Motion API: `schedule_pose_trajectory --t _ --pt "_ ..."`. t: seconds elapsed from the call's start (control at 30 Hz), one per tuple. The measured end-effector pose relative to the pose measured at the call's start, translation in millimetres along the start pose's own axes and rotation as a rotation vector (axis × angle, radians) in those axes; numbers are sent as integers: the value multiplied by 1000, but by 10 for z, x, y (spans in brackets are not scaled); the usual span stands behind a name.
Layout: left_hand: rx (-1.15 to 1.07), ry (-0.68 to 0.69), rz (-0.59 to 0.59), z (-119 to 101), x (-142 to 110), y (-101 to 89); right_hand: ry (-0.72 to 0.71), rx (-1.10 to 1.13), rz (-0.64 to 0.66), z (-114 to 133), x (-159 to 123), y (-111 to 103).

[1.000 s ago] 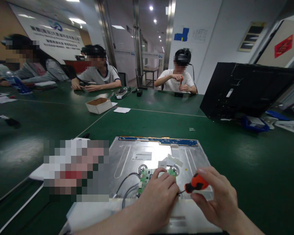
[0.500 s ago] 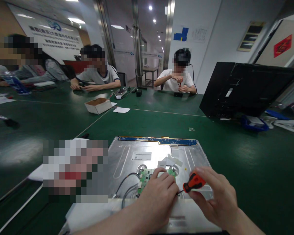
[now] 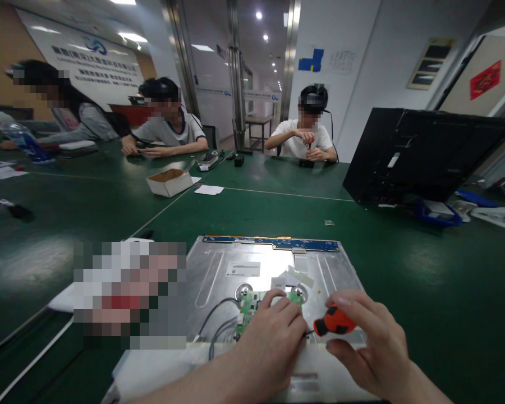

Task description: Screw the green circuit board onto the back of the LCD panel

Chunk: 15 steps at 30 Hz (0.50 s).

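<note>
My right hand (image 3: 376, 342) has its fingers loosely around the red and black handle of a screwdriver (image 3: 334, 321), the thumb a little below it. The screwdriver lies almost level, and its thin shaft points left to the edge of my left hand (image 3: 273, 339). That hand rests with bent fingers over a green circuit board (image 3: 247, 303); what its fingertips and thumb hold is hidden. Dark cables (image 3: 212, 314) run out from the board's left side. Under both hands lies a silver metal display panel (image 3: 210, 269), with a blue circuit strip (image 3: 244, 241) along its far edge.
A black monitor housing (image 3: 421, 151) stands at the right, with a blue tray (image 3: 437, 212) beside it. A small open box (image 3: 170, 182) and a paper slip (image 3: 209, 190) lie farther back. Other people sit across the green table (image 3: 278, 205). A blurred patch covers something left of the panel.
The screwdriver handle has turned and sits nearly level. My right thumb has dropped slightly away from it. My left hand stays in place.
</note>
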State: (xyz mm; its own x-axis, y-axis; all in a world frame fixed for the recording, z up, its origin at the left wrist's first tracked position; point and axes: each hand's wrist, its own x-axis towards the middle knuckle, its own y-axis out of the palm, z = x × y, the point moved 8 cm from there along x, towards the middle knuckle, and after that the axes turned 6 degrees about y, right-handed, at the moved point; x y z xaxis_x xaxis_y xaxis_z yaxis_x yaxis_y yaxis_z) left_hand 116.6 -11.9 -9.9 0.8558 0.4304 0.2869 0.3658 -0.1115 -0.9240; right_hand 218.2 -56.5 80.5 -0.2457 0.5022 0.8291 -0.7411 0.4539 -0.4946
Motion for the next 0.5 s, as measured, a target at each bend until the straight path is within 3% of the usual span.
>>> schedule_pose_trajectory --t 0.13,0.37,0.5 --pt "-6 5 -25 -7 -3 -14 42 -64 75 -56 -122 46" --pt "-5 5 -7 -3 -4 14 0 21 -41 8 54 -8" --pt "-12 1 -12 -3 -3 -7 -1 -16 8 -17 -34 6"
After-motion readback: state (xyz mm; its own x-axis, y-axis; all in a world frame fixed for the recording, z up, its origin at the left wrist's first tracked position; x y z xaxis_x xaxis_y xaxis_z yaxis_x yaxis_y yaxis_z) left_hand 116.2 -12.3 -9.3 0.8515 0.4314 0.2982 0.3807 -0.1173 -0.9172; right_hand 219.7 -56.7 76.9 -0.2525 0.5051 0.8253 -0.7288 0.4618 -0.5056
